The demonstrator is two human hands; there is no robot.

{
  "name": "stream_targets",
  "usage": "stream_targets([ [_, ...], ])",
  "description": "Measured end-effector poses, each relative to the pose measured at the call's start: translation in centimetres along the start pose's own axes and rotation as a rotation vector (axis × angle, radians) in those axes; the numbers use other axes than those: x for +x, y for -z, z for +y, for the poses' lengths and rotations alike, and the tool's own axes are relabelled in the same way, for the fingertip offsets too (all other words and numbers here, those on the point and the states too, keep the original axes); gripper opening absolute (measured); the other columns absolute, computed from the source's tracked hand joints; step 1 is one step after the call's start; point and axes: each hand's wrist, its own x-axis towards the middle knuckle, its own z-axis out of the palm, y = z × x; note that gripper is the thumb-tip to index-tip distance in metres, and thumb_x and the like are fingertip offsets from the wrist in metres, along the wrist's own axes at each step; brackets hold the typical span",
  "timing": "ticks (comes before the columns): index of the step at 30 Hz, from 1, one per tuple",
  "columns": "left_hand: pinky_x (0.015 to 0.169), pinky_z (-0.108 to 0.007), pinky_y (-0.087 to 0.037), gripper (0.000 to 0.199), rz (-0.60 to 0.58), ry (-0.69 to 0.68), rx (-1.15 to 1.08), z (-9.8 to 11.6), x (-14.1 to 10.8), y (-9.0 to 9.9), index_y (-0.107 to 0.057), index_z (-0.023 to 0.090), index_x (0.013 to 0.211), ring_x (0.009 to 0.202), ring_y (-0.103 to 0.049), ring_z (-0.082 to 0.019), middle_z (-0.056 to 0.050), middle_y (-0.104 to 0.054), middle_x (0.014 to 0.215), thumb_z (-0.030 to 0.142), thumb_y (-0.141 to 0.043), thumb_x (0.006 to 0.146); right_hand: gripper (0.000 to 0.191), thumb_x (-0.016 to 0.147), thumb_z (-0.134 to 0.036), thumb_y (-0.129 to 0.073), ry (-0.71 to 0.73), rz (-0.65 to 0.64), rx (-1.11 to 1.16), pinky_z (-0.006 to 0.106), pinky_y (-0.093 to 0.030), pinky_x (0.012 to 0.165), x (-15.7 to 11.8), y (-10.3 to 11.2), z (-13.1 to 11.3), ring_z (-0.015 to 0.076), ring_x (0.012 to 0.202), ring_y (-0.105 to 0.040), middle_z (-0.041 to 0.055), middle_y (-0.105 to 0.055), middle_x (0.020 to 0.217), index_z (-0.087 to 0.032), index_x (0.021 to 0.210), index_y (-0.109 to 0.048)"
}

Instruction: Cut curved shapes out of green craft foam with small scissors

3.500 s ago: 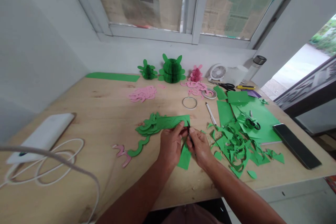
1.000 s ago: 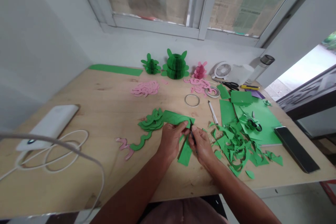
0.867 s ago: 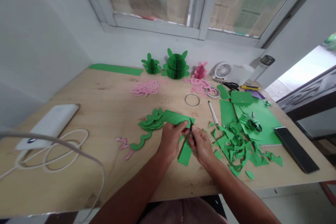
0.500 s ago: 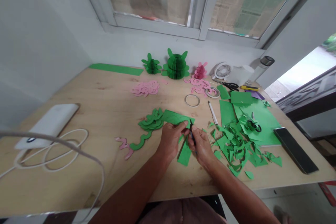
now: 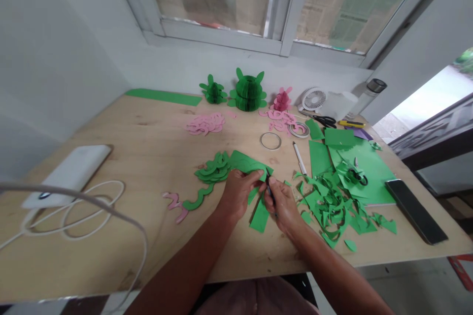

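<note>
My left hand (image 5: 235, 194) pinches a folded piece of green paper (image 5: 242, 161) near its right end, thumb on top. My right hand (image 5: 284, 209) is closed around dark-handled scissors (image 5: 271, 192). The blades meet the paper's right edge just beyond my left fingertips; part of the handles is hidden by my fingers. Below my hands lies a green paper strip (image 5: 259, 217). Left of the held paper are stacked wavy green cutouts (image 5: 216, 170), with a curved green piece (image 5: 195, 202) and a pink cutout (image 5: 176, 206) trailing from them.
Green scraps (image 5: 328, 206) and small scissors (image 5: 357, 177) lie at right, near a phone (image 5: 417, 211). A white pen (image 5: 299, 158) and tape rings (image 5: 270, 141) lie ahead. Paper honeycomb figures (image 5: 248, 93) and a fan (image 5: 313, 99) stand behind. A cable (image 5: 121, 211) loops at left.
The green paper and my left hand have shifted slightly, and the scissors' blades have moved a little at the paper's right edge. Everything else stays put.
</note>
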Motion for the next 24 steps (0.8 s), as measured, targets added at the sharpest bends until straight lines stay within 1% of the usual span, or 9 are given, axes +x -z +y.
stream_targets([
  [5, 0.053, -0.025, -0.041, 0.016, -0.017, 0.002, 0.019, -0.02, 0.16, 0.34, -0.056, 0.014, 0.053, 0.048, -0.048, -0.009, 0.003, -0.055, 0.053, 0.019, -0.071, 0.058, 0.041, 0.080, -0.057, -0.055, -0.010, 0.002, -0.005, 0.025, -0.012, 0.037, 0.05, 0.03, 0.18, 0.0077, 0.036, -0.021, -0.0085, -0.034, 0.041, -0.018, 0.070, -0.059],
  [12, 0.049, -0.025, -0.037, 0.021, 0.009, -0.020, 0.090, -0.34, 0.27, 0.44, -0.053, 0.015, 0.051, 0.045, -0.045, -0.009, 0.004, -0.050, 0.049, 0.020, -0.071, 0.059, 0.042, 0.080, -0.058, -0.054, 0.001, 0.020, -0.026, 0.025, -0.013, 0.038, 0.08, -0.06, 0.04, 0.0079, 0.037, -0.023, -0.0079, -0.035, 0.042, -0.017, 0.073, -0.061],
  [17, 0.050, -0.025, -0.038, 0.020, -0.024, -0.021, 0.099, -0.28, 0.22, 0.50, -0.052, 0.015, 0.052, 0.045, -0.045, -0.009, 0.004, -0.049, 0.049, 0.022, -0.069, 0.061, 0.041, 0.080, -0.057, -0.055, 0.001, 0.005, -0.014, 0.025, -0.012, 0.038, 0.04, -0.02, -0.09, 0.0079, 0.037, -0.023, -0.0078, -0.037, 0.042, -0.017, 0.073, -0.061],
  [24, 0.051, -0.025, -0.038, 0.022, -0.023, -0.032, 0.170, -0.33, 0.28, 0.59, -0.051, 0.016, 0.050, 0.044, -0.046, -0.009, 0.004, -0.049, 0.048, 0.024, -0.067, 0.063, 0.042, 0.080, -0.058, -0.054, 0.001, 0.013, -0.033, 0.025, -0.013, 0.038, 0.13, 0.04, 0.02, 0.0079, 0.036, -0.024, -0.0076, -0.037, 0.042, -0.017, 0.073, -0.061],
])
